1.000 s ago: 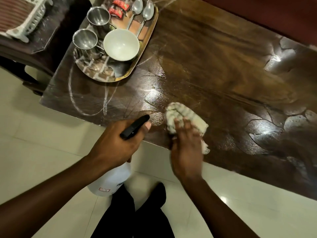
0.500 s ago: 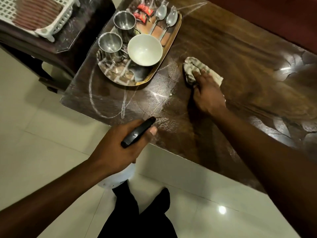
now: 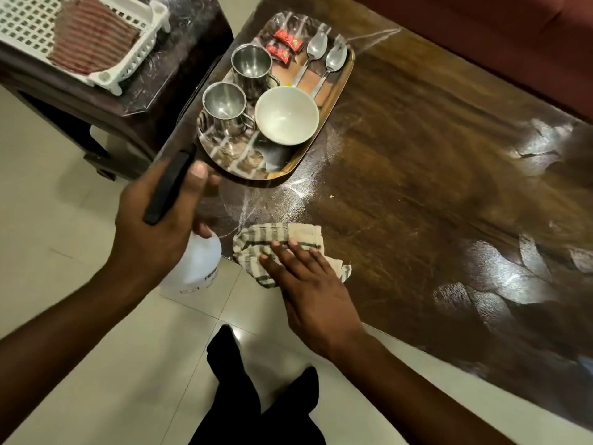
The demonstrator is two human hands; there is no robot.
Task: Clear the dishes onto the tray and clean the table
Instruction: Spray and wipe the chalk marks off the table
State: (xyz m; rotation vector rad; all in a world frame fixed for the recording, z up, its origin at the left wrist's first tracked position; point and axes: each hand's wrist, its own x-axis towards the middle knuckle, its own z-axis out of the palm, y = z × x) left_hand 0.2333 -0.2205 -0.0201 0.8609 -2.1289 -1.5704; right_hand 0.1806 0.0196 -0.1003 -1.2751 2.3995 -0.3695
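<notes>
A metal tray [image 3: 337, 101] stands at the left end of the dark wooden table [image 3: 433, 175]. On it are two steel mugs [image 3: 224, 107], a white bowl [image 3: 286, 115], two spoons [image 3: 324, 56] and red wrappers [image 3: 284, 44]. My right hand [image 3: 308, 284] lies flat with spread fingers on a striped cloth [image 3: 266, 248] at the table's near edge. My left hand [image 3: 157, 220] grips a white spray bottle [image 3: 199, 264] by its black trigger head, held over the floor just off the table's near-left corner.
A darker side table [image 3: 179, 75] stands left of the main table and carries a white plastic rack [image 3: 134, 59] with a striped mat in it. A red sofa runs along the far side. Pale floor tiles and my dark-trousered legs are below.
My right hand has drawn the cloth back from the table's middle near the tray to the near edge. My left hand with the bottle sits higher and closer to the tray's corner.
</notes>
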